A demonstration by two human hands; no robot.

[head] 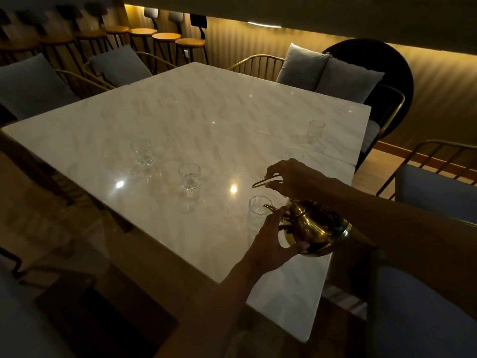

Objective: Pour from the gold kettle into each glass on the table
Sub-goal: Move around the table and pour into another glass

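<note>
Tilting gold kettle (313, 226) at nearest glass (258, 211): right hand (291, 177) grip clamped on handle (267, 182), left hand (273, 239) cupping body. Four other glasses apparently unfilled.

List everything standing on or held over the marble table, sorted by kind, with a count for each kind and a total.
Glasses: 5 — far left, centre, by the spout, behind the right hand, far right
Gold kettle: 1, held over the table by the left hand and right hand
Total: 6
</note>
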